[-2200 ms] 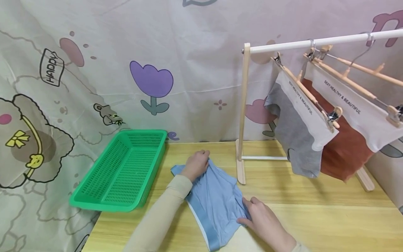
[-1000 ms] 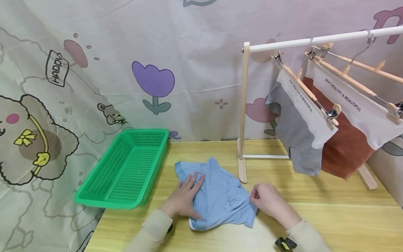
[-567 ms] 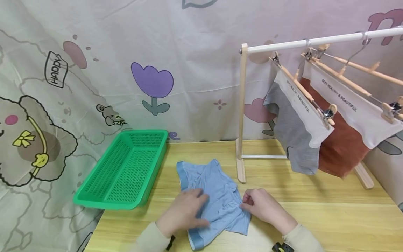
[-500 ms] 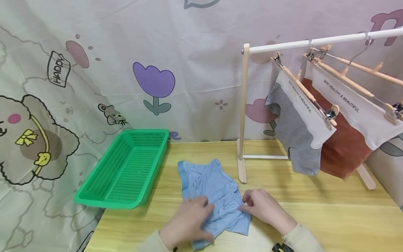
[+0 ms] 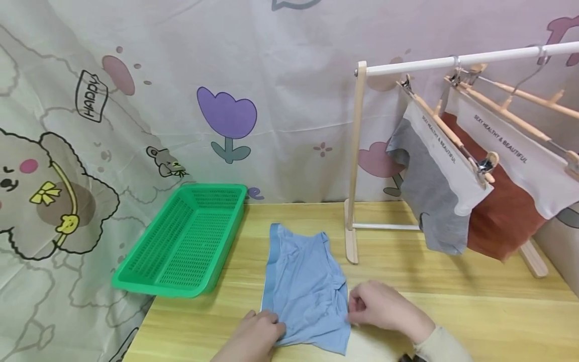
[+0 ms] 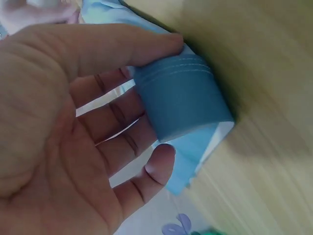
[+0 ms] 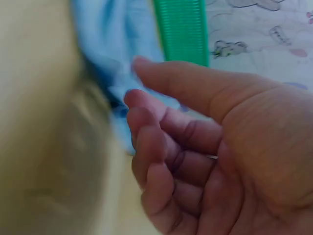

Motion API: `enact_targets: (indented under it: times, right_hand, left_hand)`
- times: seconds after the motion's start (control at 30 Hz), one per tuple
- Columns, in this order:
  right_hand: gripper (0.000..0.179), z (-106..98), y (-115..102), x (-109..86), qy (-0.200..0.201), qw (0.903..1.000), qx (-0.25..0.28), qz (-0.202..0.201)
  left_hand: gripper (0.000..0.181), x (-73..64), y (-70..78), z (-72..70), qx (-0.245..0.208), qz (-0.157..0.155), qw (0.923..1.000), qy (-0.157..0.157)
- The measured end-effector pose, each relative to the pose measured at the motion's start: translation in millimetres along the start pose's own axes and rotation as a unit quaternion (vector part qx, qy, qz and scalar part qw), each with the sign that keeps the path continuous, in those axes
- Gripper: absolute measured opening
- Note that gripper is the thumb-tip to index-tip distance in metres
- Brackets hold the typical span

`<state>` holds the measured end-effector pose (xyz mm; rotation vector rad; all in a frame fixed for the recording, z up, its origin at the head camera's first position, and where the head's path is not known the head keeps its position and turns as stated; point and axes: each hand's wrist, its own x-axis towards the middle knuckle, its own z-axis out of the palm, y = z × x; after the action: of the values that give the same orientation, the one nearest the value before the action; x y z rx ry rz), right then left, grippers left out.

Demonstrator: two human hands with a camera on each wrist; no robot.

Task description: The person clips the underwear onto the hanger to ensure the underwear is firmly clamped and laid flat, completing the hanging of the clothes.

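A pair of light blue underpants (image 5: 307,286) lies on the wooden table, its darker waistband (image 6: 183,95) running along the left side. At the near left corner, my left hand (image 5: 253,337) pinches the end of the waistband, thumb on top and fingers beneath in the left wrist view. My right hand (image 5: 386,309) is at the right edge of the cloth. Its fingers are loosely curled, and in the right wrist view a gap shows between thumb (image 7: 181,78) and forefinger, with nothing held. Some creases cross the cloth near that edge.
On the left stands a green plastic basket (image 5: 194,246). A rack with a white rail (image 5: 420,65) stands to the right, where clip hangers carry grey underpants (image 5: 434,196) and rust-red underpants (image 5: 502,216). A printed curtain (image 5: 298,75) hangs behind the table (image 5: 407,281).
My left hand has moved from over the cloth to its near left corner and grips the waistband, which lies straighter. The right hand has let go of the right edge.
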<state>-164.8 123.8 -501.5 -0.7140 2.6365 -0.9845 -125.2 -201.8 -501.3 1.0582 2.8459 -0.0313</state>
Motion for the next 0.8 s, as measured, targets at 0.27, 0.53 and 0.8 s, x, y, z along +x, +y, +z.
enact_targets:
  times: [0.27, 0.53, 0.8]
  right_hand:
    - [0.022, -20, -50, 129.2, 0.005, 0.9928, -0.106, -0.056]
    - [0.043, 5, -35, 213.1, -0.061, 0.9717, -0.228, 0.008]
    - [0.014, 7, -14, 235.2, 0.040, 0.9804, -0.193, -0.014]
  left_hand:
    - [0.038, -23.8, -20.6, -2.3, -0.012, -0.072, 0.9973, 0.002]
    - [0.047, -43.2, -42.9, 2.1, -0.022, -0.171, 0.9848, 0.020]
    - [0.035, -47.8, -56.1, 9.4, -0.113, -0.268, 0.9529, 0.086]
